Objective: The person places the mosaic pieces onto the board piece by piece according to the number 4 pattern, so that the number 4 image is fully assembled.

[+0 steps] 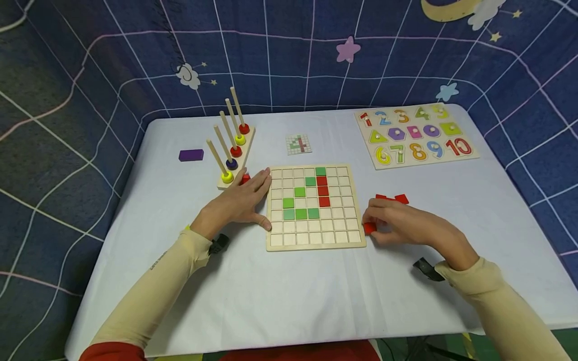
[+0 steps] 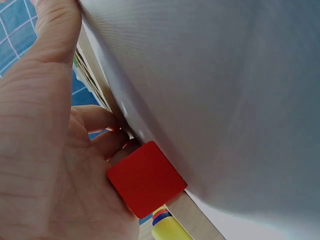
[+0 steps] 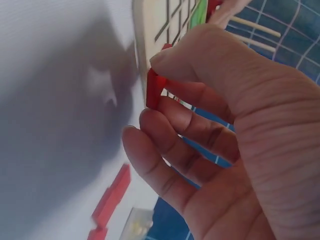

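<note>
The grid board was pale wood and carried green and red tiles. The tile in the right hand was red. The cloth was white, the block purple, and the backdrop navy, crossed with pale lines.

A child's play corner, staged like a playroom; a starry blue cloth hangs round a white table; a number puzzle at 1 o'clock; a peg stacker at 11; a tile board at centre.
</note>
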`<state>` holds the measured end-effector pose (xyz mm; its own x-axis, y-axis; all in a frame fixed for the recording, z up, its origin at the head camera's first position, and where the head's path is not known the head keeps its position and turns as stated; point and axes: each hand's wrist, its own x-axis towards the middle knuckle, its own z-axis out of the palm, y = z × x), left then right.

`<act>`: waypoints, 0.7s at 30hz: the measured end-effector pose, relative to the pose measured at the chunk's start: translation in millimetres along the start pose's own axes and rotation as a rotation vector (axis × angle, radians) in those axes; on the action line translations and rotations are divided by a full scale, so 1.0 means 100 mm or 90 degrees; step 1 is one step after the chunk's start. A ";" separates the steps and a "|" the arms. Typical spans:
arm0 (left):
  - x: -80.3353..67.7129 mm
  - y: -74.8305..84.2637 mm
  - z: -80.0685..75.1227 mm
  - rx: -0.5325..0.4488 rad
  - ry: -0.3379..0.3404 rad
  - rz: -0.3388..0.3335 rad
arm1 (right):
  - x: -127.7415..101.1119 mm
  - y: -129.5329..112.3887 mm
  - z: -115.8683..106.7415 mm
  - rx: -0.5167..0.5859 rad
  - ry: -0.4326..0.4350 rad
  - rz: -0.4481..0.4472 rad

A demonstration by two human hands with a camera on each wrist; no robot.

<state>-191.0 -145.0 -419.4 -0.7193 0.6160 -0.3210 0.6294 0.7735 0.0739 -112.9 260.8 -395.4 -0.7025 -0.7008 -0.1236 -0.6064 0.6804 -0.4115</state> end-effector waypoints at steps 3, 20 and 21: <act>0.00 0.00 0.00 -0.002 0.000 -0.002 | 0.10 -0.03 0.00 -0.011 0.012 -0.019; -0.01 0.00 0.01 -0.008 0.009 -0.003 | 0.73 -0.21 0.06 -0.005 0.061 -0.103; -0.01 0.00 0.01 -0.007 0.009 -0.003 | 0.76 -0.22 0.07 -0.005 0.062 -0.106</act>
<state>-189.7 -145.6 -419.7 -0.7259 0.6150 -0.3080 0.6235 0.7774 0.0827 -150.5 191.4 -402.3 -0.6248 -0.7801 0.0333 -0.7195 0.5587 -0.4124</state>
